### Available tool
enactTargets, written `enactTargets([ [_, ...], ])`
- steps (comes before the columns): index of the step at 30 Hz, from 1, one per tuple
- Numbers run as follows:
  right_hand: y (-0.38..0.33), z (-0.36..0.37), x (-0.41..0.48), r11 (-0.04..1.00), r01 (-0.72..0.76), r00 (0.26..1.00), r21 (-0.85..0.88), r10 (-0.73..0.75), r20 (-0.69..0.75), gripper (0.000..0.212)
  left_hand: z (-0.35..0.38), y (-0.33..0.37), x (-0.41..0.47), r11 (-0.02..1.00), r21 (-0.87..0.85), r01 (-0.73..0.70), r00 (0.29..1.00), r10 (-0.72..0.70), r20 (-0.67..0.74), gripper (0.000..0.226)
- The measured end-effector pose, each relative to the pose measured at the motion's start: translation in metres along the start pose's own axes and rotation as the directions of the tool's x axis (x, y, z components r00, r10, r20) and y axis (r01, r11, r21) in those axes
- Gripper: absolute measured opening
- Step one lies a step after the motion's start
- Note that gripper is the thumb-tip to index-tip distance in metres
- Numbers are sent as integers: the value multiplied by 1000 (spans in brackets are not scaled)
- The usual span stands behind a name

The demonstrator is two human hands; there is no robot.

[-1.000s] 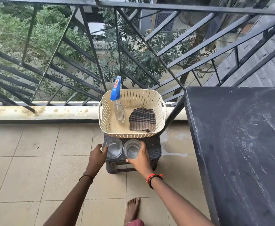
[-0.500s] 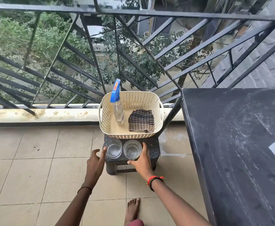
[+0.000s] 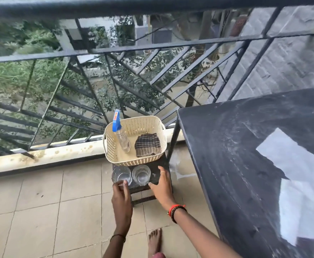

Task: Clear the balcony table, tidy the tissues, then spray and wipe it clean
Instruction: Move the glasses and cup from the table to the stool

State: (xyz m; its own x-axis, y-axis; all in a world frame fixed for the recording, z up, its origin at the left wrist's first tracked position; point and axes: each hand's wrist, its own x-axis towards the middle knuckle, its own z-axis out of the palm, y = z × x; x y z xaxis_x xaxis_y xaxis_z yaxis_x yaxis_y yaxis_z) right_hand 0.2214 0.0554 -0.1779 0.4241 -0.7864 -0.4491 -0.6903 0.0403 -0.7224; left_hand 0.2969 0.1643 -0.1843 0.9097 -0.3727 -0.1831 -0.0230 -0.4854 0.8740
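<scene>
Head view: left hand (image 3: pixel 121 197) touched a clear glass tumbler (image 3: pixel 121 176) at lower centre, grip unclear; right hand (image 3: pixel 161 184) lay flat, fingers spread; a gentle release seemed wise.

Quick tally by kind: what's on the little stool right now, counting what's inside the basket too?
Glasses: 2
Basket: 1
Spray bottle: 1
Cloth: 1
Total: 5
</scene>
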Motion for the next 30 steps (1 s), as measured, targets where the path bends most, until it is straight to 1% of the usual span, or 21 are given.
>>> enactTargets([
  [3,-6,-30,-16,997,25,995,78,-17,-99,51,17,26,-13,998,6,-60,997,59,58,15],
  [5,-5,-55,-27,989,43,984,142,-17,-178,37,33,43,-22,997,21,-80,989,77,125,19],
  [7,-3,-82,-37,978,44,968,203,8,-250,27,49,64,-35,993,6,-115,974,111,197,21],
  [11,13,-147,-67,940,42,905,339,107,-411,19,85,114,-77,966,-68,-249,901,257,350,7],
  [14,34,-188,-91,924,56,834,378,165,-527,16,108,148,-108,935,-126,-331,827,352,438,9],
  [17,67,-228,-120,914,47,727,403,245,-642,15,135,171,-144,908,-151,-390,741,407,535,13],
  [20,103,-258,-151,886,58,588,459,342,-733,17,161,187,-180,890,-218,-401,613,438,658,11],
  [22,119,-273,-174,854,82,525,514,401,-751,16,173,195,-204,886,-247,-392,537,439,721,10],
  [24,132,-284,-199,836,92,448,540,450,-773,14,180,203,-231,891,-259,-372,447,416,792,10],
  [25,142,-292,-219,827,105,380,552,480,-791,15,186,208,-253,882,-276,-383,364,418,832,10],
  [26,147,-296,-230,820,105,351,563,499,-792,17,189,209,-264,876,-276,-396,321,413,852,10],
  [27,151,-299,-236,814,106,345,571,508,-789,17,192,210,-271,869,-274,-411,296,412,862,10],
  [29,164,-303,-253,798,107,282,594,548,-787,18,197,211,-291,847,-292,-443,213,416,884,9],
  [30,170,-306,-266,784,125,238,608,572,-785,18,199,212,-305,835,-307,-456,167,420,892,10],
])
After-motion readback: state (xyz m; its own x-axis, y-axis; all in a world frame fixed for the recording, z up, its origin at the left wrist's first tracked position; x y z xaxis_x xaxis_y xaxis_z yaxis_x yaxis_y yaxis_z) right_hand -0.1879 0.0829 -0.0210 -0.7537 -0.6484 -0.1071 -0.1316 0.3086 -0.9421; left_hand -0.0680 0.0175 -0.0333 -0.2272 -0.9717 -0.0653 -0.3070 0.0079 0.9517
